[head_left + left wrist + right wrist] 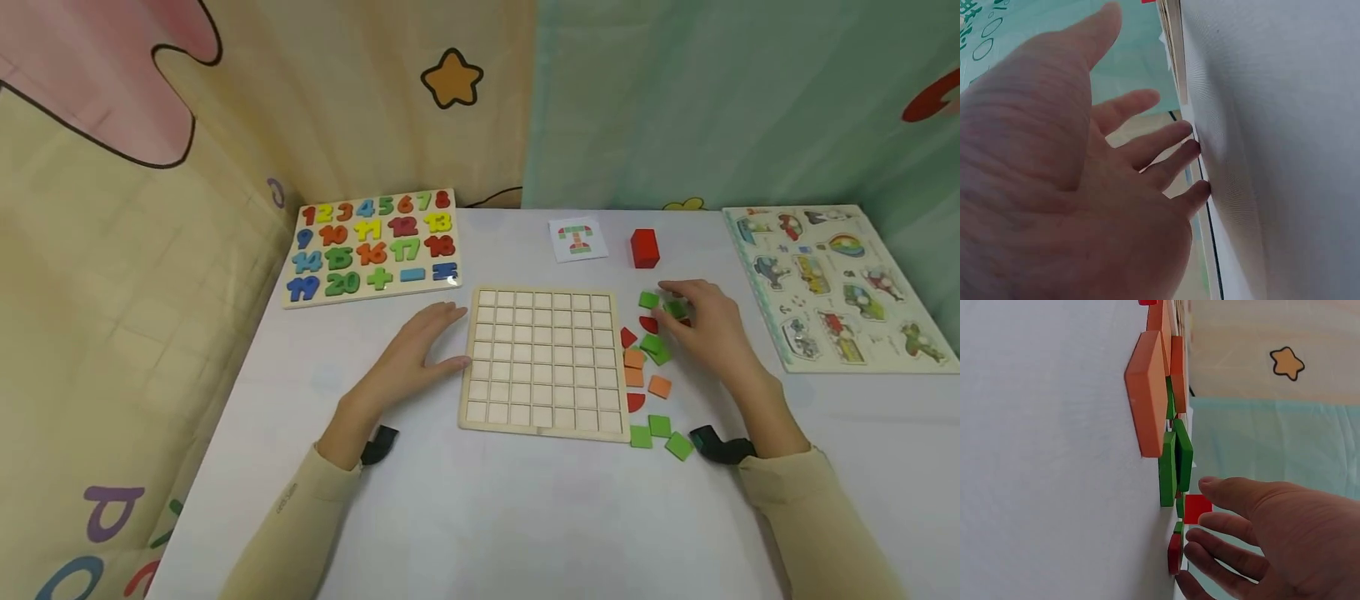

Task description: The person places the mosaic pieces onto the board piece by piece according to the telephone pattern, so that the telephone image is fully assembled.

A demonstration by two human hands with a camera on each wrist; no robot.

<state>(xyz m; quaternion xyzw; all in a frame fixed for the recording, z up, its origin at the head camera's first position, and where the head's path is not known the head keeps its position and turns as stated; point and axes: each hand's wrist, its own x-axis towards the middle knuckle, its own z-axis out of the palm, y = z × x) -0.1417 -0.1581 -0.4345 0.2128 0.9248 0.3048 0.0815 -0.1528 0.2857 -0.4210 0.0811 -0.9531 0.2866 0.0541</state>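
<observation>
A wooden grid board (543,362) with bare square cells lies between the two hands. Beside its left edge is my left hand (408,358), fingers extended and thumb apart; the thumb tip is at the rim, though contact is unclear. In the left wrist view the palm holds nothing. My right hand (708,325) hovers at the upper part of a loose group of tiles, fingers loosely bent around a green tile (676,309). No piece shows between its fingers in the right wrist view. Below lie an orange tile (660,386), a red curved piece (635,402) and several green tiles (659,426).
A pattern card (578,239) with a red and green T-shape lies behind the board, near a red block (645,248). A number puzzle (371,247) is at the back left, and a picture puzzle (843,287) at the right. Curtains hang behind the white table (540,517).
</observation>
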